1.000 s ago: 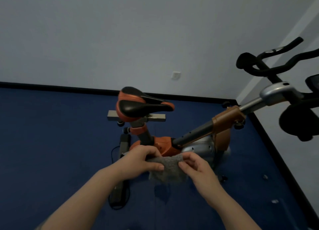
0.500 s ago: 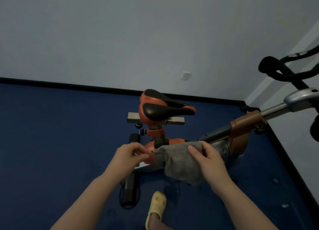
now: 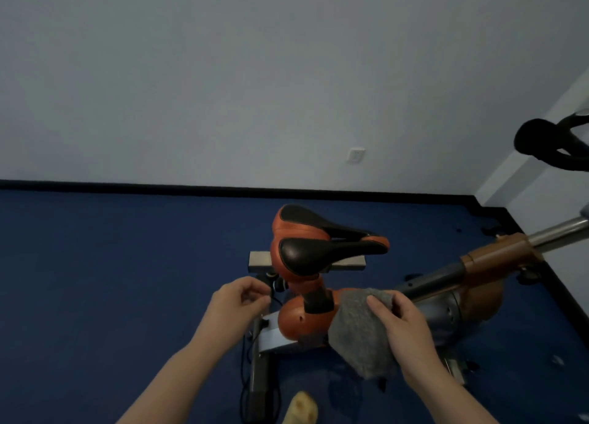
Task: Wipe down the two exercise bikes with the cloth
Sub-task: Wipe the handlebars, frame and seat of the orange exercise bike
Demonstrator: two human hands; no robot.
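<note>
An orange and black exercise bike (image 3: 302, 320) stands on the blue floor in front of me, its saddle (image 3: 322, 248) at the centre of the view. My right hand (image 3: 398, 321) holds a grey cloth (image 3: 360, 331) that hangs over the bike's frame just right of the seat post. My left hand (image 3: 237, 299) hovers left of the seat post with its fingers loosely curled and nothing in it. The bike's black handlebars (image 3: 541, 146) reach in at the right edge. Only one bike is in view.
A black cable (image 3: 247, 372) runs beside the bike's rear floor bar (image 3: 259, 382). A yellow slipper (image 3: 301, 411) shows at the bottom edge. A white wall with a socket (image 3: 355, 156) stands behind, and a corner at the right.
My left hand has let go of the cloth and moved off to the left. The right hand now holds the cloth alone, lower over the frame. The view has shifted, the bike sitting further right.
</note>
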